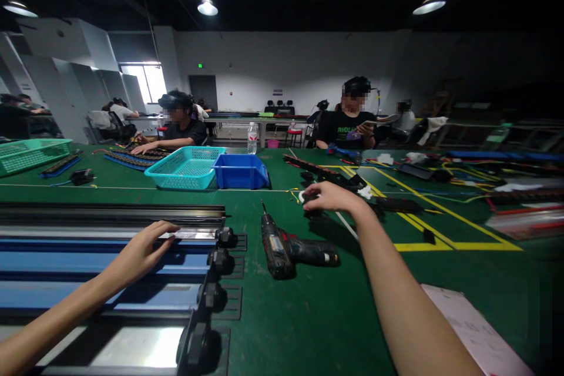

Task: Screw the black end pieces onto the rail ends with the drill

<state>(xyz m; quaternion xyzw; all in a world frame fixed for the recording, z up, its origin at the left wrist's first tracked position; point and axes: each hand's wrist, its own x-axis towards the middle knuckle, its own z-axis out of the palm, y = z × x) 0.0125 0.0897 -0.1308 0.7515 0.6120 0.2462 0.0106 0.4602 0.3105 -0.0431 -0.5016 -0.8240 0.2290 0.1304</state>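
On the left, my left hand [147, 249] rests over the long metal profiles [101, 261], its fingers apart on a silver one and nothing held. Black round fittings [214, 295] with flat slotted plates sit at the right ends of the profiles. Further right, my right hand [325, 197] is bent closed around a small dark object [311, 202], too blurred to name, above the green table [282, 329]. Between the hands a black cordless drill [282, 249] lies on its side, bit pointing away.
A turquoise basket [189, 167] and a blue bin [241, 170] stand beyond the profiles. Dark strips and cables lie at the right, near yellow tape lines [480, 245]. A pink sheet [476, 329] lies at lower right. Two people sit across the table.
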